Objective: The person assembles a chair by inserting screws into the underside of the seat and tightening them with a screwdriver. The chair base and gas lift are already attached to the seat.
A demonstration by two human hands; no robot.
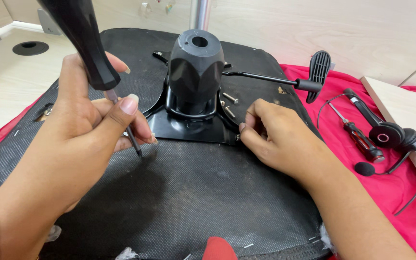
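Left hand (80, 127) gripped my screwdriver (85, 48); right hand (278, 137), fingers curled, pinched at mounting plate (188, 130) edge between both hands.

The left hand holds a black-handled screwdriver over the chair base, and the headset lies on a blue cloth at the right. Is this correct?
Not quite: in the head view the cloth under the headset is red, not blue. The left hand does hold the black-handled screwdriver over the chair base.

- The screwdriver (90, 53) has a fat black handle and a thin metal rod. It stands nearly upright in the left grip (80, 127), tip down by the plate's edge.
- The black metal plate (193, 129) lies flat on the upturned seat, touching the right grip (270, 137).
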